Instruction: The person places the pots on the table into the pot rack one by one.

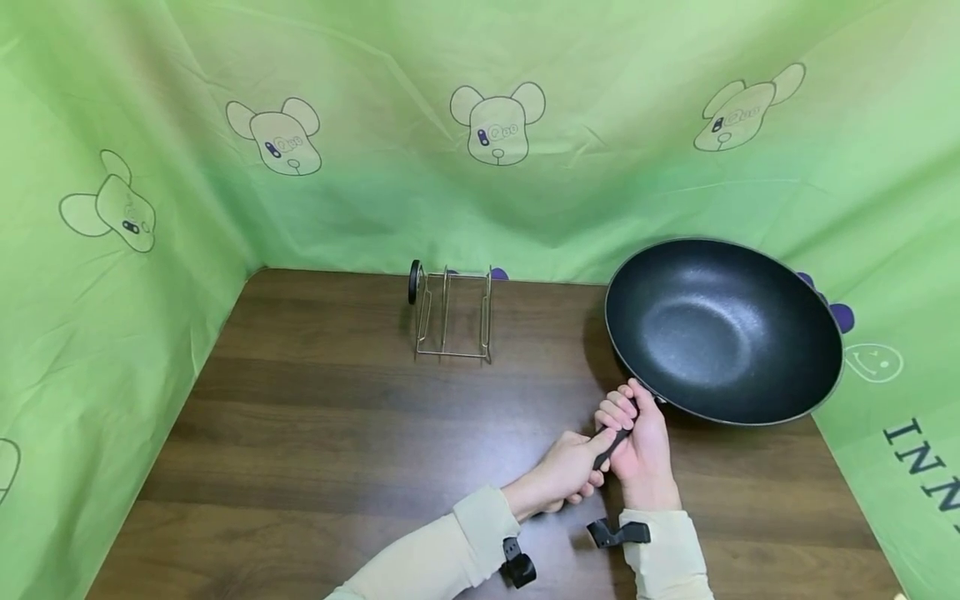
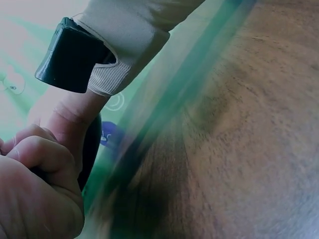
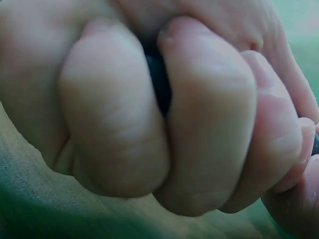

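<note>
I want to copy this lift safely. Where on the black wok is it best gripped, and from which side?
By its long black handle, coming from the near table edge, where it points. The wok is wide and round with a thin rim, so the handle is the only graspable part in view. Both hands wrap it: the right hand nearer the bowl, the left hand at its end, probably to steady a heavy bowl.
</note>
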The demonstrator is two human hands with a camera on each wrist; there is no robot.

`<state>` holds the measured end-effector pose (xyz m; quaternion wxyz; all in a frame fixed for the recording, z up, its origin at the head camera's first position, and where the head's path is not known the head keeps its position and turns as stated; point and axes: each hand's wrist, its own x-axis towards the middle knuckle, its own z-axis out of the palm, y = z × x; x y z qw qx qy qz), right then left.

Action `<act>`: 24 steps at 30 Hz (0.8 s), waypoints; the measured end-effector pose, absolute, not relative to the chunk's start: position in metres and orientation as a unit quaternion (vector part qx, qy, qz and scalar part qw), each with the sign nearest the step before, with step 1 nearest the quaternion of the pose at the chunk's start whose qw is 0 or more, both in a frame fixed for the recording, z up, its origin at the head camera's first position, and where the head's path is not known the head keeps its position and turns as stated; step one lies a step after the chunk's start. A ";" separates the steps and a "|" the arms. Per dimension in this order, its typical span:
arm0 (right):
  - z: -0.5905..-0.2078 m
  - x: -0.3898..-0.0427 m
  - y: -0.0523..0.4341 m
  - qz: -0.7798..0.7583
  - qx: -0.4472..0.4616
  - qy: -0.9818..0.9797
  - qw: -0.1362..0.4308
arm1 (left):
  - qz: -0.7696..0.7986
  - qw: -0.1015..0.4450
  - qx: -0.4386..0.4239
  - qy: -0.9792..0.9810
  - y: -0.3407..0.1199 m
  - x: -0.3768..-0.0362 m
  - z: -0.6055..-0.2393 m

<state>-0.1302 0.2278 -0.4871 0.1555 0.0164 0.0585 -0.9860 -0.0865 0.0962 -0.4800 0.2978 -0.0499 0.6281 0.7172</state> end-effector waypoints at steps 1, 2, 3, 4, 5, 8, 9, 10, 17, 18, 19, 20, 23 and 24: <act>-0.486 -0.130 0.228 -0.986 0.017 0.061 0.155 | 0.717 0.297 -0.051 0.629 0.096 -0.086 -0.480; -0.486 -0.130 0.227 -0.986 0.017 0.064 0.155 | 0.716 0.297 -0.052 0.629 0.096 -0.086 -0.480; -0.485 -0.129 0.227 -0.986 0.018 0.066 0.155 | 0.716 0.296 -0.053 0.631 0.096 -0.085 -0.480; -0.484 -0.129 0.227 -0.985 0.018 0.071 0.154 | 0.715 0.295 -0.054 0.631 0.097 -0.085 -0.479; -0.483 -0.129 0.227 -0.985 0.018 0.076 0.153 | 0.715 0.293 -0.053 0.633 0.097 -0.084 -0.479; -0.481 -0.129 0.227 -0.985 0.012 0.083 0.149 | 0.714 0.288 -0.049 0.636 0.097 -0.084 -0.478; -0.480 -0.130 0.226 -0.985 0.010 0.083 0.148 | 0.714 0.286 -0.047 0.637 0.097 -0.085 -0.478; -0.479 -0.130 0.226 -0.985 0.007 0.086 0.146 | 0.714 0.285 -0.044 0.638 0.097 -0.085 -0.478; -0.475 -0.131 0.225 -0.985 -0.001 0.091 0.144 | 0.719 0.282 -0.035 0.635 0.096 -0.086 -0.476; -0.474 -0.131 0.225 -0.985 -0.002 0.093 0.143 | 0.719 0.281 -0.035 0.634 0.096 -0.086 -0.476; -0.474 -0.130 0.225 -0.985 -0.002 0.096 0.143 | 0.720 0.282 -0.034 0.634 0.096 -0.086 -0.476; -0.473 -0.130 0.225 -0.985 -0.002 0.099 0.142 | 0.719 0.282 -0.033 0.634 0.096 -0.086 -0.475; -0.471 -0.130 0.224 -0.984 -0.001 0.108 0.140 | 0.722 0.283 -0.034 0.631 0.095 -0.086 -0.475; -0.471 -0.129 0.224 -0.984 -0.001 0.112 0.139 | 0.724 0.284 -0.034 0.628 0.095 -0.085 -0.475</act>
